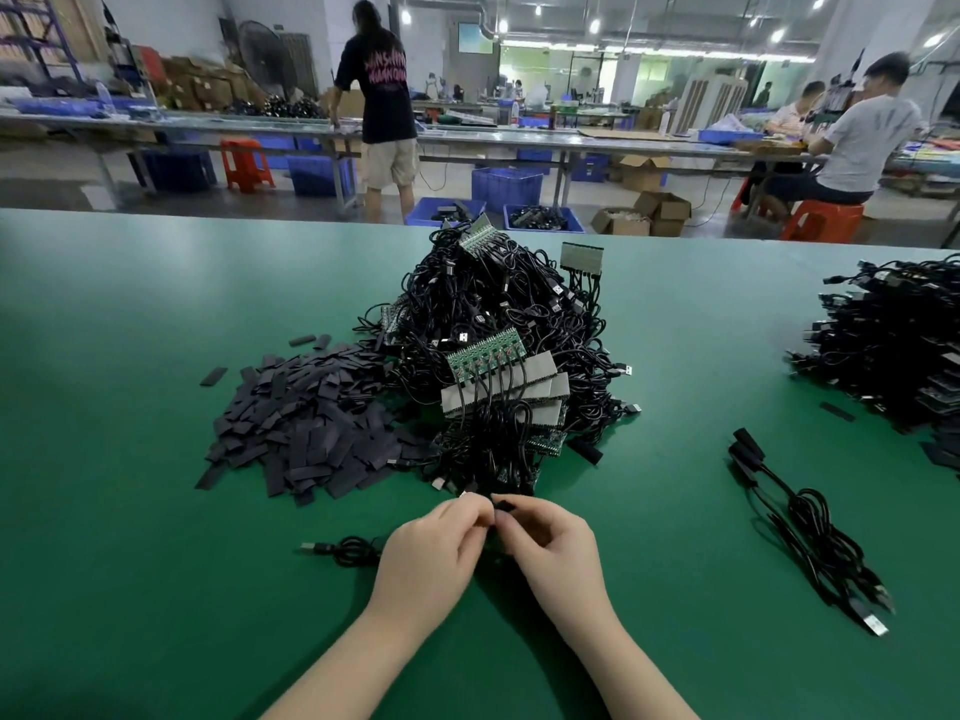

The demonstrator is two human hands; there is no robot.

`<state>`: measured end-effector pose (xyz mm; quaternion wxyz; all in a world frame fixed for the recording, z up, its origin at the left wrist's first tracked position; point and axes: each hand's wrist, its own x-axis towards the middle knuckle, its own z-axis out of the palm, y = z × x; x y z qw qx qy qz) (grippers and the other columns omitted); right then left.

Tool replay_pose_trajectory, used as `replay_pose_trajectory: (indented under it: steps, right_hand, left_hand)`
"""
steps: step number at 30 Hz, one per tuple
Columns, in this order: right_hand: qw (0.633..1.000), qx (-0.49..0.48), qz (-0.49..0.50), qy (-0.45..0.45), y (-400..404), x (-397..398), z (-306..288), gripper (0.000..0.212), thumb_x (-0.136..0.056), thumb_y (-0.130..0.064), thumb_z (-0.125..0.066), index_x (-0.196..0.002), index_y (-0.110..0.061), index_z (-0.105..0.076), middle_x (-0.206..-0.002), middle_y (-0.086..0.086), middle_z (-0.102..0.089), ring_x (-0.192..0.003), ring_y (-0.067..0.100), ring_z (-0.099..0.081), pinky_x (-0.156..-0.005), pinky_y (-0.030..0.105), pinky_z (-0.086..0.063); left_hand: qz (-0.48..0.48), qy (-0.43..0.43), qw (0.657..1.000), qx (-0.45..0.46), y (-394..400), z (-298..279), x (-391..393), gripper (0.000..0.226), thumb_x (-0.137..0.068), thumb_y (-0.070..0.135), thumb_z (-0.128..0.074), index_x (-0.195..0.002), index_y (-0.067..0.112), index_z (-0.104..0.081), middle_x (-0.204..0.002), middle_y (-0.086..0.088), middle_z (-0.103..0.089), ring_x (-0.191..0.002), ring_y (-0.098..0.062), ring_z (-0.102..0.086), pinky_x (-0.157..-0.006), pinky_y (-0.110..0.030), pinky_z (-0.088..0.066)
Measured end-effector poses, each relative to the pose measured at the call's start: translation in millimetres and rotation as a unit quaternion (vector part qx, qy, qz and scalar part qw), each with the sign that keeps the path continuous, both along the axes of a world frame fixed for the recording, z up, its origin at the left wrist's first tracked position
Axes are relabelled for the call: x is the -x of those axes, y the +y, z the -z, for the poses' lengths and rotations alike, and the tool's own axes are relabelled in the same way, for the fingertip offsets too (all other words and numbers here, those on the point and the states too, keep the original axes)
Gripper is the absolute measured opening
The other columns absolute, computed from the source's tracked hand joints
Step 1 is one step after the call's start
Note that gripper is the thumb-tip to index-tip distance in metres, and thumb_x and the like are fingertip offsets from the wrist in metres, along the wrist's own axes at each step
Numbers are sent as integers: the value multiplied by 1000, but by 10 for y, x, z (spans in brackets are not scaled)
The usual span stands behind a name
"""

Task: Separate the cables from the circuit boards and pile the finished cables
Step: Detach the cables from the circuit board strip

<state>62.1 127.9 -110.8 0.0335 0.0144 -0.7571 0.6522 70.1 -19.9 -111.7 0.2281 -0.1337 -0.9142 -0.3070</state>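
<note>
A big tangle of black cables on green circuit boards (pixel 498 356) lies in the middle of the green table (pixel 130 563). Just in front of it my left hand (pixel 431 558) and my right hand (pixel 550 553) meet. Both pinch the end of one black cable (pixel 353 549), whose coil and USB plug trail left on the table. A small black piece (pixel 505 506) shows at my right fingertips. What lies between my palms is hidden. A few separated cables (pixel 810 532) lie to the right. A larger stack of cables (pixel 893 350) sits at the far right.
A heap of flat black sleeves (pixel 306 428) spreads left of the tangle. One loose black sleeve (pixel 837 412) lies near the right stack. Beyond the table's far edge are blue crates (pixel 506 187), orange stools (pixel 244 163), long benches and several people at work.
</note>
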Motion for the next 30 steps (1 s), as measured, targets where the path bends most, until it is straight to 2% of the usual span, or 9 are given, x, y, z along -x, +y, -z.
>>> replay_pose_trajectory:
  steps: [2, 6, 8, 10, 15, 18, 22, 26, 30]
  right_hand:
    - [1000, 24, 7, -8, 17, 2, -6, 16, -88, -11, -73, -91, -26, -79, -86, -8, -78, -83, 11, -73, -79, 30, -58]
    - [998, 56, 28, -6, 50, -6, -9, 14, -88, -13, -73, -85, -26, -78, -82, -4, -76, -76, 11, -71, -72, 25, -56]
    - [997, 69, 23, -4, 47, -15, -13, 16, -89, -14, -73, -82, -28, -77, -75, -4, -74, -67, 7, -67, -65, 20, -53]
    - [995, 97, 27, 0, 47, -24, -16, 17, -89, -12, -73, -81, -28, -77, -72, -3, -73, -65, 5, -65, -62, 17, -51]
    - [986, 159, 59, 5, 89, -25, 2, 15, -88, -10, -74, -77, -21, -74, -68, -2, -71, -63, 7, -64, -62, 16, -50]
    - [985, 165, 53, -5, 72, -24, 5, 13, -88, -5, -73, -87, -19, -74, -67, -4, -68, -63, 8, -67, -62, 16, -51]
    - [992, 120, 35, 4, 63, -39, 5, 23, -88, -6, -73, -103, -24, -74, -67, -4, -64, -63, 7, -66, -62, 16, -51]
    - [992, 124, 33, 4, 63, -42, -2, 23, -87, -6, -74, -100, -25, -75, -67, -2, -62, -64, 9, -66, -64, 19, -52]
    - [989, 143, 32, -4, 58, -44, -9, 21, -86, -6, -75, -98, -23, -75, -68, -1, -61, -65, 11, -66, -65, 19, -53]
  left_hand:
    - [-7, 7, 1000, -9, 23, -10, -23, 24, -86, 25, -66, -98, 35, -48, -75, 14, -64, -63, -9, -58, -49, -30, -49]
    - [9, -62, 998, -18, 52, -35, -34, 40, -80, 48, -58, -116, 45, -40, -105, 21, -68, -83, 0, -64, -66, -27, -55]
    - [20, -96, 994, -37, 33, -16, -21, 46, -82, 40, -65, -119, 48, -39, -112, 21, -66, -90, 1, -63, -77, -28, -54]
    - [12, -85, 995, -56, 18, 4, -22, 41, -86, 30, -69, -119, 44, -50, -111, 16, -69, -92, 0, -64, -81, -29, -53]
    - [-14, 11, 1000, -16, 32, -11, -29, 32, -89, 25, -70, -121, 25, -67, -104, 7, -72, -89, -9, -68, -71, -27, -57]
    - [-21, 29, 999, -18, 36, -24, -20, 30, -89, 19, -70, -119, 21, -69, -105, 6, -72, -90, -11, -68, -70, -25, -55]
    - [-23, 36, 999, -6, 51, -14, -19, 28, -87, 16, -71, -114, 19, -69, -103, 5, -72, -86, -12, -69, -68, -23, -52]
    - [9, 29, 1000, -7, 45, -9, -30, 33, -89, 13, -67, -120, 21, -66, -111, 6, -70, -96, -11, -67, -77, -27, -55]
    - [9, 20, 1000, -7, 33, -13, -45, 31, -92, 18, -63, -121, 28, -62, -100, 8, -72, -82, -12, -67, -63, -31, -55]
